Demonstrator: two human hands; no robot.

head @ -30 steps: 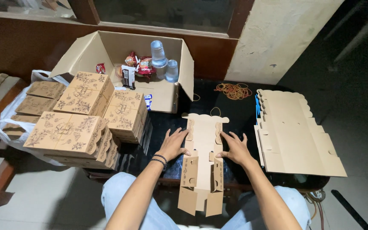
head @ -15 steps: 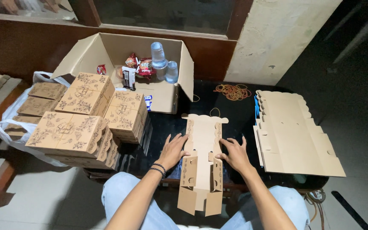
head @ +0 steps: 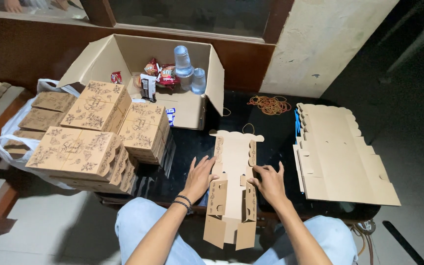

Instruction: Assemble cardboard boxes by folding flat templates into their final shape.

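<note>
A flat die-cut cardboard box blank (head: 232,162) lies lengthwise on the dark glass table (head: 280,127), its near end hanging over the edge above my knees. My left hand (head: 199,177) presses flat on the blank's left side flap, fingers spread. My right hand (head: 270,182) rests on the right side flap, fingers curled against the fold. Both side flaps stand partly raised. A black band sits on my left wrist.
A stack of flat blanks (head: 337,152) lies at the right. Folded printed boxes (head: 99,132) are piled at the left, some in a white plastic bag (head: 11,137). An open carton (head: 172,78) holds snacks and plastic cups. Rubber bands (head: 270,104) lie behind.
Both hands have slid slightly toward me along the blank's side flaps, which now stand a little more raised. The blank itself has stayed in place.
</note>
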